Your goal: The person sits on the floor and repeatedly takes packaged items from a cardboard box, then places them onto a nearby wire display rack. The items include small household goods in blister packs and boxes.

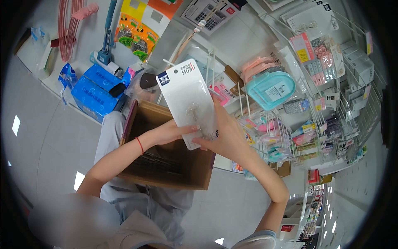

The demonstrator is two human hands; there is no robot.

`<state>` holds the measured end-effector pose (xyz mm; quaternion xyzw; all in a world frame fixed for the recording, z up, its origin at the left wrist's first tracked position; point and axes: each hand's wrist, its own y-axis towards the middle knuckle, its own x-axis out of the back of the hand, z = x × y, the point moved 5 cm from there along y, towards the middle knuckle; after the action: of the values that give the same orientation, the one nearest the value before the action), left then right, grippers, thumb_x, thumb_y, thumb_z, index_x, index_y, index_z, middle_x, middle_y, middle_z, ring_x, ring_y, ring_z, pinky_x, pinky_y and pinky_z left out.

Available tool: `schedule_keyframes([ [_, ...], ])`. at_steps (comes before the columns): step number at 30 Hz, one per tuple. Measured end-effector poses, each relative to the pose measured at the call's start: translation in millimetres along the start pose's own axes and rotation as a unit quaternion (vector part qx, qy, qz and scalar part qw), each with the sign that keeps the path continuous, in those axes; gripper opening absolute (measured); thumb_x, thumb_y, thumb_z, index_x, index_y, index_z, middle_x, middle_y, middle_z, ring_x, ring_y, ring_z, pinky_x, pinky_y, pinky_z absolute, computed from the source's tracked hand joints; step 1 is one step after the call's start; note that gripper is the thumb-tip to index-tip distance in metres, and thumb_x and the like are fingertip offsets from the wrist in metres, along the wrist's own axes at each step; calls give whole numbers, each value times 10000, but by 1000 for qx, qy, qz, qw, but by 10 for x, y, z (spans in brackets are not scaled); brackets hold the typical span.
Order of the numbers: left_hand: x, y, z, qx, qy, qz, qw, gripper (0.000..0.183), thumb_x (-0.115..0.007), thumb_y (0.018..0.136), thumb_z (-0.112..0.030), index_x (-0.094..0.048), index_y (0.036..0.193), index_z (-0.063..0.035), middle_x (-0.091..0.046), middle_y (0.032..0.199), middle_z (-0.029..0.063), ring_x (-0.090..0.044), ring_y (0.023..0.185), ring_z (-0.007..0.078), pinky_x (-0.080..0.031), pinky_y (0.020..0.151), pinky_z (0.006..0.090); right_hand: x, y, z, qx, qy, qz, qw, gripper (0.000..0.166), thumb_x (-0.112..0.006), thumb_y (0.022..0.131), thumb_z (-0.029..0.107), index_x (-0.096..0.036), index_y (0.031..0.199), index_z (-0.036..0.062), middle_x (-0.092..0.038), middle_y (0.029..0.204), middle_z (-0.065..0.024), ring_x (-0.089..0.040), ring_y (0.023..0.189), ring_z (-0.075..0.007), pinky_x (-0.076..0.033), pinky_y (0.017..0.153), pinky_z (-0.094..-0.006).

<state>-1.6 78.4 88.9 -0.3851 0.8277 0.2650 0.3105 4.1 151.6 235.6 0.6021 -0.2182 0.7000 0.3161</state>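
A white blister card with a hang hole, printed writing and small clear hook-like pieces under plastic is held up in both hands, tilted. My left hand, with a red string around its wrist, grips the card's lower left edge with the thumb across its front. On the other side, my right hand holds the right edge, its thumb near the bottom corner. Beneath the hands an open cardboard box rests by my lap. Flat packs lie inside it, partly in shadow.
Wire shelf racks with hanging goods stand to the right. A turquoise plastic container is near the right hand. White rack prongs stick out close by. At left are a blue carton, pink hangers and orange scourer packs.
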Motion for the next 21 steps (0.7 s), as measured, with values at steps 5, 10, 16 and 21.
schedule_keyframes([
  [5,49,-8,-12,0,-3,-37,999,408,-530,863,-144,-379,1234,-60,-464,1199,71,-449,1111,186,-396,922,353,-37,-25,-27,1,48,-31,998,869,-722,632,164,-206,1283,-94,-502,1076,-278,-568,858,-396,-487,666,-405],
  [10,-26,6,-44,-8,30,66,997,408,-536,859,-202,-403,1214,-52,-520,1121,100,-525,1017,206,-468,793,325,61,-23,61,74,26,-92,993,863,-705,635,102,-191,1306,-71,-497,1087,-277,-567,885,-390,-488,679,-398],
  [16,-212,-11,-140,-21,87,130,987,444,-503,867,-325,-442,1202,-39,-593,1058,137,-603,842,156,-470,678,231,350,-35,131,118,-18,-209,971,835,-714,609,48,-246,1285,-96,-477,1120,-273,-555,924,-382,-479,718,-370],
  [21,-100,10,52,65,331,110,935,340,-493,870,-269,-517,1132,-54,-637,944,81,-606,797,129,-468,680,240,739,-118,224,151,-84,-317,933,829,-721,617,43,-248,1282,-109,-443,1172,-280,-512,1018,-378,-445,798,-343],
])
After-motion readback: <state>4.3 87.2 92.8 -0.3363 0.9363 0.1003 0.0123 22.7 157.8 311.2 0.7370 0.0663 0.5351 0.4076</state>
